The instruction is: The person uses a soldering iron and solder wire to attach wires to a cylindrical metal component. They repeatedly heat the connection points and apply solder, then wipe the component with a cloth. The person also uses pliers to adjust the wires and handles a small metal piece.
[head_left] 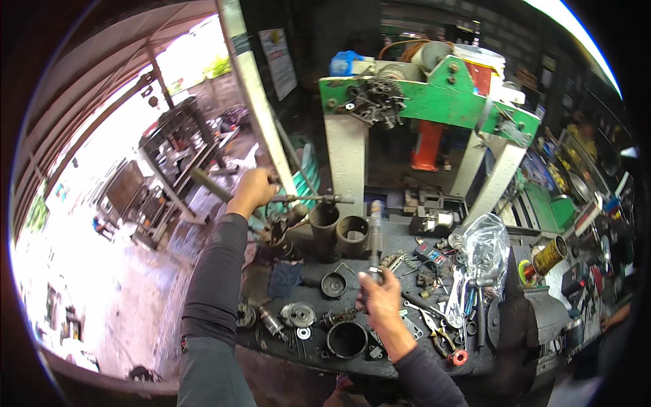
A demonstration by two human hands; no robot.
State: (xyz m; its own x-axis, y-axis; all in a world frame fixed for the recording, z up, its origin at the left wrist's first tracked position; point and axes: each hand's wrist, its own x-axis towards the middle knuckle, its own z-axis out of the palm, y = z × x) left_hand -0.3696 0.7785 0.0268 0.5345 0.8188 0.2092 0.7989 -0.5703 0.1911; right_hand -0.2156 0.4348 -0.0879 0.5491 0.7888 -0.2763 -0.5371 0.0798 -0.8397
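Metal shaft (pixel 376 237) stands over the worktop (pixel 400 237), fingers of the right hand (pixel 385 302) wrapped round its base; left hand (pixel 254 191) curled beside a rod (pixel 305 198), grip unclear; housing (pixel 298 314) lies unassembled.

A slim grey metal rod (pixel 305 199), thicker toward its right end, is held nearly level above the far left part of the surface (pixel 400 236). A slender tool (pixel 376 237), dark-handled, pale-shafted and brownish at the tip, is held over the middle, pointing toward the far edge.
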